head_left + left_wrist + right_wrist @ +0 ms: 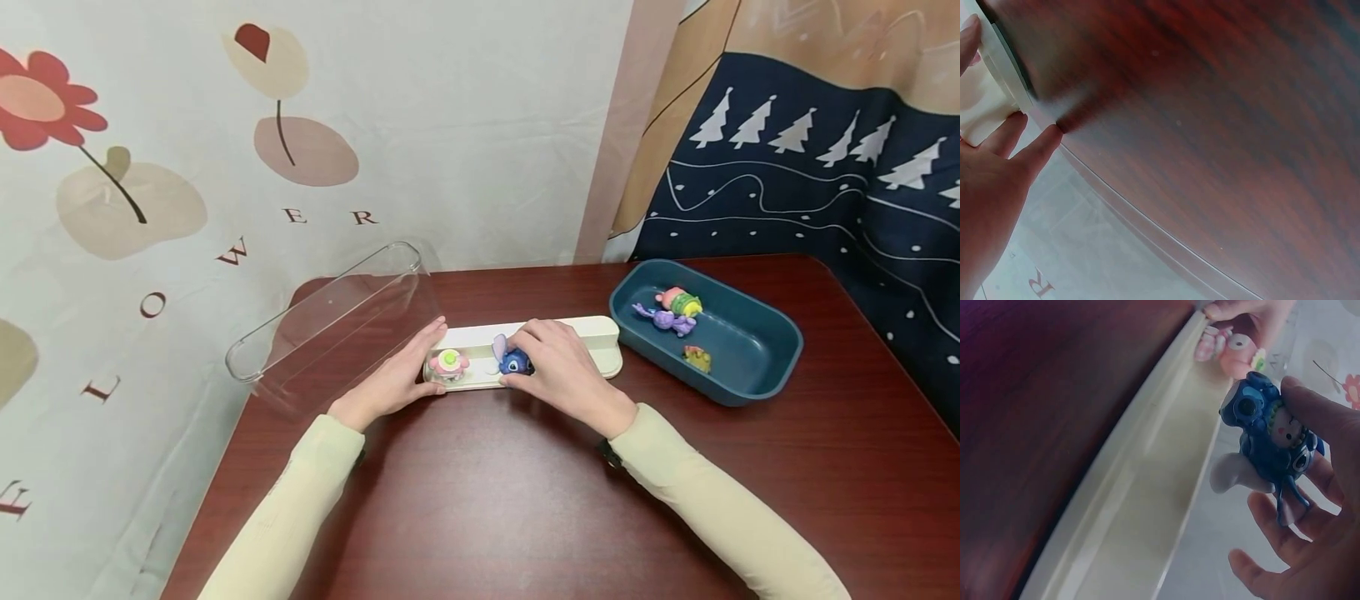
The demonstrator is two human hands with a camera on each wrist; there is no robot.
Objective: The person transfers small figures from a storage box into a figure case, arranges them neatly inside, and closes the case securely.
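A long white display base (600, 343) lies across the table. My left hand (393, 375) grips its left end, thumb at the front edge and fingers at the back. Beside that hand, a pink figurine (450, 363) with a yellow-green centre stands on the base. My right hand (566, 367) pinches a blue long-eared figurine (514, 362) just over the middle of the base. Seen from the right wrist, this blue figurine (1272, 437) has a small pale face in its front and a light grey ear, held between thumb and fingers.
Left of the base, a clear plastic cover (337, 317) leans at a slant near the wall cloth. At the right stands a dark blue bin (750, 350) holding a pink-and-green figurine (678, 302), a purple figurine (667, 320) and a small yellowish one (697, 359).
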